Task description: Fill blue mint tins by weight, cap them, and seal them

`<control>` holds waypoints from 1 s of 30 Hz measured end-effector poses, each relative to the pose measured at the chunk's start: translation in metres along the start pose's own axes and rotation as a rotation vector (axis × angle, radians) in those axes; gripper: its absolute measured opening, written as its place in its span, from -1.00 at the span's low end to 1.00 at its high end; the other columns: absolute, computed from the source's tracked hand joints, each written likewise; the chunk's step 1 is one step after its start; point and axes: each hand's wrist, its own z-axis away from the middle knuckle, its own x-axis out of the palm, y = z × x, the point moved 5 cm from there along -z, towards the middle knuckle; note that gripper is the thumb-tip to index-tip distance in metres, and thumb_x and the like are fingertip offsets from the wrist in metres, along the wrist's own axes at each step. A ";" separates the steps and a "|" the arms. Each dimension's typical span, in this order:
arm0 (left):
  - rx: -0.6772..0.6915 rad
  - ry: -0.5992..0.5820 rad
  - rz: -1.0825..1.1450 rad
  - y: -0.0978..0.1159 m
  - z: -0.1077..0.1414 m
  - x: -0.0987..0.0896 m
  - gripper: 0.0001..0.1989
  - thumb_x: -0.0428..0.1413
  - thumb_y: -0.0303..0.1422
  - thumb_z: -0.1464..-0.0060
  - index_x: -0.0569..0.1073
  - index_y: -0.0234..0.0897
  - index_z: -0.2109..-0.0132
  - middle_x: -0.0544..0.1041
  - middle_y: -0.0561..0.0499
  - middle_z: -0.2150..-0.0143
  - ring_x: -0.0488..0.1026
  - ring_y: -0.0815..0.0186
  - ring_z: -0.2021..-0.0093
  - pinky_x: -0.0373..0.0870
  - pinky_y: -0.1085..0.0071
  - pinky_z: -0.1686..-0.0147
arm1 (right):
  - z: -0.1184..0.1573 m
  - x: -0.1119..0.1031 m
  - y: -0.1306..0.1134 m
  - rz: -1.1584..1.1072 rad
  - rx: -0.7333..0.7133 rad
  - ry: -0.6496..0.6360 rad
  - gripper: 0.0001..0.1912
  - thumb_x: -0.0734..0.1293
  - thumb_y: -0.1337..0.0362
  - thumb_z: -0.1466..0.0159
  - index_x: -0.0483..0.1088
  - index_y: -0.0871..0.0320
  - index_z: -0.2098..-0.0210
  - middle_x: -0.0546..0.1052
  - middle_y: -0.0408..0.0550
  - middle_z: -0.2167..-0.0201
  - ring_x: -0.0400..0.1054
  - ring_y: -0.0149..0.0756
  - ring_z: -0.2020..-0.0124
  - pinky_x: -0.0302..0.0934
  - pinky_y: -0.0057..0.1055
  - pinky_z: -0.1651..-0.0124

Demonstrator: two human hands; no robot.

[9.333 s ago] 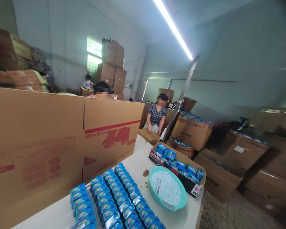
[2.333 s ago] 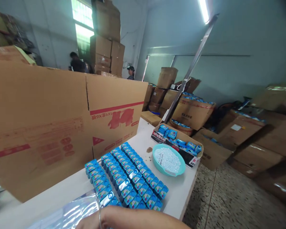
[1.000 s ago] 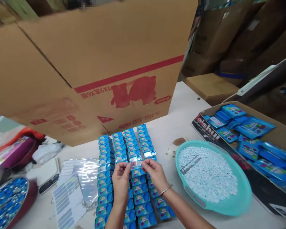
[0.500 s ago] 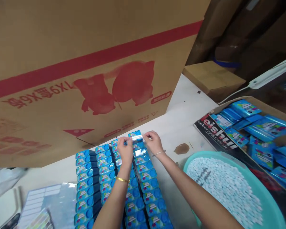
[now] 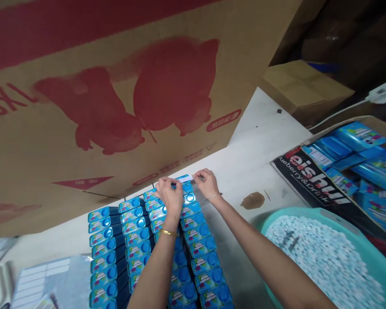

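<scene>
Between my two hands a short pale strip (image 5: 185, 179), like a clear sticker or label, is stretched across the top of a small blue candy box at the far end of the right-hand row. My left hand (image 5: 171, 193) pinches the strip's left end, fingers curled. At its right end, my right hand (image 5: 207, 183) pinches with thumb and forefinger. Whether the strip touches the box top is hard to tell. Several rows of matching blue boxes (image 5: 202, 246), each with a round blue cap, run toward me beneath my forearms. My left forearm hides part of the middle rows.
A big cardboard carton (image 5: 116, 171) with red print stands behind the rows. At right is a teal basin (image 5: 312, 211) of pale blue-white pieces, beyond it an open box (image 5: 312, 176) of blue packets. A printed label sheet (image 5: 38, 279) lies at left.
The view has shifted closer to the carton. Both hands still hold the strip at the far end of the row; it has turned from shiny to whitish and its tilt has changed slightly.
</scene>
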 end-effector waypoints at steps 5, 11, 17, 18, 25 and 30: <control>-0.020 -0.039 -0.067 0.005 0.001 0.001 -0.92 0.10 -0.38 -0.02 0.41 -0.22 0.42 0.40 -0.02 0.16 0.29 0.09 0.03 0.14 0.13 0.05 | -0.001 0.009 0.012 -0.037 0.023 -0.018 -0.84 0.31 0.26 -0.15 0.38 0.11 0.56 0.46 -0.08 0.43 0.29 -0.22 0.29 0.18 -0.29 0.12; -0.103 -0.066 -0.085 0.000 -0.007 -0.007 -0.57 0.21 -0.34 0.07 0.25 -0.21 0.05 0.30 -0.10 0.03 0.25 0.03 -0.06 0.15 0.07 -0.01 | 0.015 0.018 0.025 -0.093 0.092 -0.008 -0.78 0.30 0.22 -0.17 0.49 0.13 0.23 0.43 -0.09 0.40 0.32 -0.25 0.32 0.25 -0.31 0.17; -0.129 -0.109 -0.040 -0.003 -0.012 0.001 -0.52 0.25 -0.35 0.12 0.25 -0.19 0.05 0.27 -0.13 0.02 0.25 -0.04 -0.06 0.13 0.02 -0.01 | 0.039 0.021 0.021 -0.026 -0.100 -0.208 -0.54 0.10 0.39 -0.26 0.43 0.04 -0.07 0.45 -0.01 0.17 0.27 -0.21 0.14 0.20 -0.25 -0.01; -0.145 -0.111 -0.034 -0.001 -0.009 0.000 -0.52 0.26 -0.36 0.14 0.26 -0.20 0.06 0.28 -0.14 0.02 0.26 -0.05 -0.06 0.14 0.02 -0.01 | 0.042 0.019 0.026 0.036 -0.095 -0.258 -0.51 0.11 0.43 -0.22 0.45 0.03 -0.04 0.46 -0.01 0.15 0.27 -0.19 0.14 0.20 -0.23 -0.01; 0.170 -0.086 0.174 -0.058 0.041 -0.101 -0.81 0.06 -0.29 -0.15 0.36 -0.18 0.07 0.45 -0.07 0.06 0.38 0.20 -0.01 0.25 0.24 -0.02 | 0.067 -0.022 0.055 0.252 -0.248 -0.134 -0.53 0.15 0.28 -0.22 0.41 0.27 -0.06 0.47 0.24 0.17 0.30 -0.04 0.11 0.15 -0.06 -0.04; -0.076 -0.134 -0.298 -0.235 0.110 -0.259 -0.74 -0.12 -0.32 -0.21 0.38 -0.24 0.04 0.52 -0.08 0.13 0.47 0.28 0.13 0.39 0.37 0.13 | 0.129 -0.044 0.003 0.188 -0.282 -0.017 -0.54 0.19 0.08 -0.27 0.44 0.22 -0.01 0.48 0.23 0.20 0.36 -0.03 0.18 0.24 -0.08 0.07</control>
